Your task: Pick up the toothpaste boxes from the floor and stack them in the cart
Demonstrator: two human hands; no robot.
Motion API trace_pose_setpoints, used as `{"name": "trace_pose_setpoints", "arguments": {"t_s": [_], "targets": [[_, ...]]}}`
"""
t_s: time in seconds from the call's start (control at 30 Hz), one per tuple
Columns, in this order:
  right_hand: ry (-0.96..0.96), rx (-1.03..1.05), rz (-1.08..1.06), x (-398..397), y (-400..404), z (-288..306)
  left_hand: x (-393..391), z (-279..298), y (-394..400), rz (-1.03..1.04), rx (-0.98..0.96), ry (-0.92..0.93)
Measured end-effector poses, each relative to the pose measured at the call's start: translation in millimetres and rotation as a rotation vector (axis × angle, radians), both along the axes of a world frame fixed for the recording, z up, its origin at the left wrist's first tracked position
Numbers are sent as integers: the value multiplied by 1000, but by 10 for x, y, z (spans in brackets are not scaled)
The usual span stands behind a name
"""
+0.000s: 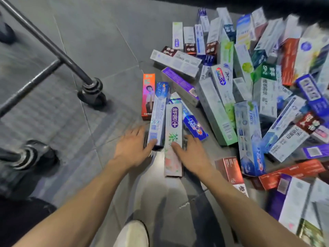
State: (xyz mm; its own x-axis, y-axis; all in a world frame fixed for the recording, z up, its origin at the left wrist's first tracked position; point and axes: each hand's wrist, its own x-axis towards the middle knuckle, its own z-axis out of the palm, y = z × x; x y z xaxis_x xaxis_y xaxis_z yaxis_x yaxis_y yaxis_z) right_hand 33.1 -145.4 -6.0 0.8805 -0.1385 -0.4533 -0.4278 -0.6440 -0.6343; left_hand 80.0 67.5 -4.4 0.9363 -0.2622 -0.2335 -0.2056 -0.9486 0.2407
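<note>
On the floor, both hands' grips spread wide: left hand (pixel 132 148) on blue-white box (pixel 158 118); right hand (pixel 191 154) on purple-green box (pixel 173 132).

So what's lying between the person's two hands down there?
In the head view, a white box with a purple logo and green characters lies lengthwise between the left hand and right hand; both hands touch boxes, grip unclear.

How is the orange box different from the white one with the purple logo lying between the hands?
The orange box shows a pictured figure and lies untouched beyond the left hand; the white box shows a purple logo and green characters, and the right hand touches it. Both are long cartons lying flat on the floor.
</note>
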Motion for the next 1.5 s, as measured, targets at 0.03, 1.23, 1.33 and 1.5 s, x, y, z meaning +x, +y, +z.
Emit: {"name": "trace_pose_setpoints", "arguments": {"t_s": [0.03,1.23,1.33,1.5], "targets": [[11,90,-32,0,12,-24,-10,-16,-15,-6,-17,-7],[43,1021,-543,46,-365,1295,-73,1153,-485,886,-1181,610],[72,1037,-507,-4,-343,1963,-192,2001,-477,950,-1353,755],[43,1114,-478,22,-270,3342,-257,3482,-537,953,-1447,817]]}}
